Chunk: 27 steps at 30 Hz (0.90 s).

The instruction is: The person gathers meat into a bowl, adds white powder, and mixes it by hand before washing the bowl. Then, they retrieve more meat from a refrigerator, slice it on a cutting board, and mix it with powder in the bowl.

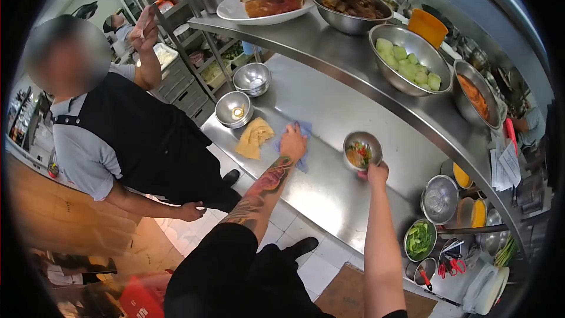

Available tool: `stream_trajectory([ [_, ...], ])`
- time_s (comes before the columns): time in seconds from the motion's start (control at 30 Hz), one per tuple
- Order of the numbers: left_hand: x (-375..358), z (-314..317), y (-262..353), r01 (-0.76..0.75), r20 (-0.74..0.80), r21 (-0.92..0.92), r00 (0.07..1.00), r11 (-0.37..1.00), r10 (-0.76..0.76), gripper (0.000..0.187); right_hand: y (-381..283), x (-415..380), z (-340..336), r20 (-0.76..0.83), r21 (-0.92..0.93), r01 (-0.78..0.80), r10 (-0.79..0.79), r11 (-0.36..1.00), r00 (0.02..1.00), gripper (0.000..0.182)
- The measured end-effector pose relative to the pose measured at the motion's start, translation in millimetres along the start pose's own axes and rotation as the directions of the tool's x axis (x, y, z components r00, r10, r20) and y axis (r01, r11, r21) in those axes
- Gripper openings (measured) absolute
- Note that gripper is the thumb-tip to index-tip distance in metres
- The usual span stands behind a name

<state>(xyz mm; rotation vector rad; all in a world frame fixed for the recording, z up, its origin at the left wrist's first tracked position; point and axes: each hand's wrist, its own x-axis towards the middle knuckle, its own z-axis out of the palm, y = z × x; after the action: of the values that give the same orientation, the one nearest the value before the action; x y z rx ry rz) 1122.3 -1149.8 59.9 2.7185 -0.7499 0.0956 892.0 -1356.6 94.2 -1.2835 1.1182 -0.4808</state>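
Observation:
My right hand [376, 172] grips the rim of a small metal bowl [351, 138] over the steel counter. Inside the bowl is a chopped mix [358, 154] with red, green and brownish bits. On the counter to the left, my left hand [292, 142] is closed on a blue cloth [303, 164] and presses it to the surface; its fingertips are partly hidden. A crumpled yellow cloth [255, 138] lies beside the blue one. Just past it stand two stacks of metal bowls, the nearer stack [233, 109] and the farther stack [252, 78].
Over the steel counter [329, 97] runs a raised shelf [347, 59] carrying a meat plate [262, 19] and several filled bowls, one with green chunks [408, 63]. A person in a black apron [147, 135] stands at left. Leafy greens [419, 239] and red-handled scissors [452, 266] sit at right.

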Motion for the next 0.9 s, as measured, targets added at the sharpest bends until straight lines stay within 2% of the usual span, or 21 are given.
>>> stream_trajectory([
  [0.13,8.0,0.4,14.4,-0.043,-0.012,-0.032,0.999,0.999,0.043,0.059,27.0,-62.8,-33.7,-0.03,0.076,0.021,-0.019,0.997,0.999,0.029],
  [0.23,-5.5,-10.3,20.2,-0.12,-0.002,-0.069,0.993,0.99,0.12,0.056,49.6,-92.6,-50.5,-0.018,0.131,0.008,-0.006,0.991,1.0,0.033],
  [0.27,-10.5,-7.1,16.0,-0.181,0.007,-0.031,0.983,0.983,0.181,0.055,46.0,-112.0,-53.1,-0.034,0.134,0.017,-0.012,0.991,0.999,0.033],
  [0.33,-10.0,4.4,0.3,-0.252,0.007,0.008,0.968,0.968,0.252,0.053,32.4,-154.7,-52.7,-0.07,0.368,0.013,0.013,0.93,0.997,0.039],
  [0.37,-7.2,14.2,-13.0,-0.277,0.008,-0.248,0.958,0.928,0.288,0.053,50.5,-163.7,-62.9,-0.056,0.311,0.06,-0.044,0.948,0.997,0.045],
  [0.4,-5.1,12.0,-25.9,-0.282,0.0,-0.485,0.946,0.827,0.323,0.053,56.8,-188.6,-72.1,-0.062,0.32,0.066,-0.048,0.945,0.997,0.045],
  [0.47,-26.3,-96.5,-25.9,-0.099,0.164,-0.695,0.943,0.712,0.291,0.046,63.3,-245.9,-95.1,0.061,0.212,0.014,-0.027,0.977,0.998,0.044],
  [0.53,-9.5,-177.5,-32.2,-0.06,0.076,-0.938,0.925,0.341,0.371,0.036,110.5,-292.1,-129.2,0.19,0.1,-0.01,-0.009,0.995,0.982,0.044],
  [0.57,3.0,-227.9,-30.7,-0.152,-0.045,-0.951,0.93,0.269,0.366,0.029,127.2,-319.4,-142.6,0.236,0.108,-0.095,0.067,0.99,0.969,0.042],
  [0.6,32.6,-262.7,-32.8,-0.205,-0.124,-0.931,0.956,0.302,0.266,0.03,143.7,-349.4,-153.6,0.284,0.112,-0.186,0.148,0.976,0.947,0.041],
  [0.63,30.2,-334.1,-12.5,-0.407,-0.374,-0.894,0.908,0.187,0.19,0.028,165.8,-375.8,-161.7,0.283,0.104,-0.24,0.202,0.965,0.937,0.04],
  [0.67,53.0,-376.4,-18.3,-0.363,-0.342,-0.927,0.921,0.093,0.187,0.04,182.0,-396.6,-167.8,0.283,0.094,-0.293,0.257,0.951,0.924,0.039],
  [0.7,71.8,-412.9,-8.3,-0.364,-0.37,-0.926,0.928,-0.101,0.044,0.047,187.6,-415.0,-169.2,0.279,0.094,-0.294,0.259,0.951,0.925,0.039],
  [0.77,136.1,-458.2,-16.1,-0.298,-0.322,-0.88,0.947,-0.371,0.004,0.072,187.2,-448.6,-160.0,0.268,0.151,-0.441,0.393,0.885,0.88,0.037],
  [0.8,142.7,-473.6,-13.4,-0.294,-0.319,-0.879,0.948,-0.376,0.006,0.072,189.3,-453.8,-154.8,0.262,0.153,-0.44,0.393,0.885,0.881,0.037],
  [0.87,152.4,-500.2,-9.5,-0.119,-0.145,-0.795,0.989,-0.595,-0.003,0.089,190.6,-456.6,-141.0,0.242,0.118,-0.39,0.355,0.913,0.903,0.042],
  [0.9,161.0,-501.2,-13.5,-0.112,-0.157,-0.805,0.987,-0.582,0.027,0.098,175.1,-456.3,-128.9,0.225,0.142,-0.375,0.339,0.916,0.913,0.042],
])
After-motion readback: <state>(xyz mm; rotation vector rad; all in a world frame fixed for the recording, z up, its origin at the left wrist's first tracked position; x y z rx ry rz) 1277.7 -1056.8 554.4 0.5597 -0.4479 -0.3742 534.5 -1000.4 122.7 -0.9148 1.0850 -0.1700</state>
